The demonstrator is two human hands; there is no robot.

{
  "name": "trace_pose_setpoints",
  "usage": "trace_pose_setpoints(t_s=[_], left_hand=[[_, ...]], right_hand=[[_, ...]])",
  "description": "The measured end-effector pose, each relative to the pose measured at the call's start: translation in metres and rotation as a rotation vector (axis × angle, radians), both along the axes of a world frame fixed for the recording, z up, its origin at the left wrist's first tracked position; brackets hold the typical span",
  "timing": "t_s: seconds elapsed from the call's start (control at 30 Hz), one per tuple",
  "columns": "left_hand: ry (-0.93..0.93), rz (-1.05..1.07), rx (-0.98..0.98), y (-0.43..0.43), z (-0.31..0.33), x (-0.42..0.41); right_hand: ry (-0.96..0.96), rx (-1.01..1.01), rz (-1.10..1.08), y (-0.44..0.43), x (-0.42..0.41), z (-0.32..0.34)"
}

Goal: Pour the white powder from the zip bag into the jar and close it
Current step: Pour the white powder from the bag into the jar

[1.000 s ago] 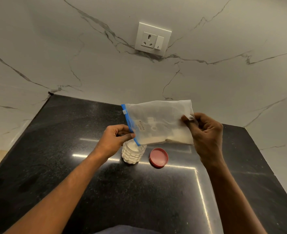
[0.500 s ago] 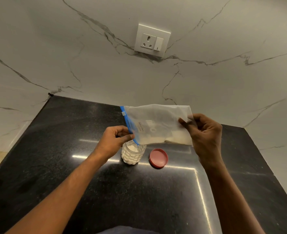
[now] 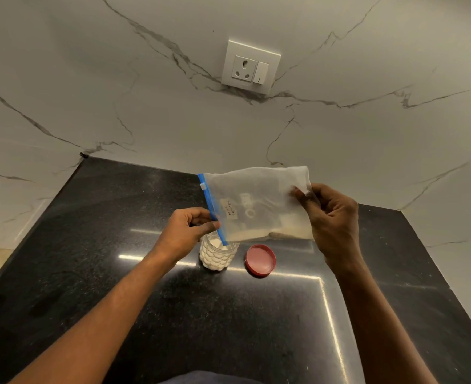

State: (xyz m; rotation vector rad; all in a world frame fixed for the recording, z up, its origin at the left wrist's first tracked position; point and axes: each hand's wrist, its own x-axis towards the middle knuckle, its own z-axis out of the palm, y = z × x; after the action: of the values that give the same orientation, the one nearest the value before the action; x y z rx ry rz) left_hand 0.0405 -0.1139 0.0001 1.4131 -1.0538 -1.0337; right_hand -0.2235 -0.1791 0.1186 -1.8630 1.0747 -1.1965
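Note:
A clear zip bag [image 3: 259,202] with a blue zip strip is held sideways above the counter, a little white powder left along its lower edge. My left hand [image 3: 185,231] pinches the blue zip end, whose lower corner hangs over the open mouth of a small textured glass jar [image 3: 217,257] holding white powder. My right hand [image 3: 329,220] grips the bag's bottom end, to the right. The red round lid [image 3: 260,260] lies flat on the counter just right of the jar.
The black polished counter [image 3: 228,322] is bounded by marble walls behind and on both sides. A white wall socket [image 3: 250,67] sits on the back wall above the bag.
The bag's right end has tipped slightly and the remaining powder has shifted along the lower edge. Both hands keep their grips; jar and lid have not moved.

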Motion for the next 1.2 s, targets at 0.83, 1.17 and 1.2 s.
trace_pose_setpoints(t_s=[0.83, 1.17, 1.2], left_hand=[[0.036, -0.001, 0.013, 0.0049, -0.005, -0.0016], [0.044, -0.002, 0.028, 0.0078, -0.0071, -0.0023], [0.043, -0.002, 0.029, 0.0076, -0.0072, -0.0024]], right_hand=[[-0.07, -0.05, 0.052, -0.0043, 0.0046, 0.0021], [-0.067, 0.04, 0.073, -0.0005, 0.0035, 0.006], [-0.071, 0.053, 0.081, -0.0008, 0.0028, 0.0077]])
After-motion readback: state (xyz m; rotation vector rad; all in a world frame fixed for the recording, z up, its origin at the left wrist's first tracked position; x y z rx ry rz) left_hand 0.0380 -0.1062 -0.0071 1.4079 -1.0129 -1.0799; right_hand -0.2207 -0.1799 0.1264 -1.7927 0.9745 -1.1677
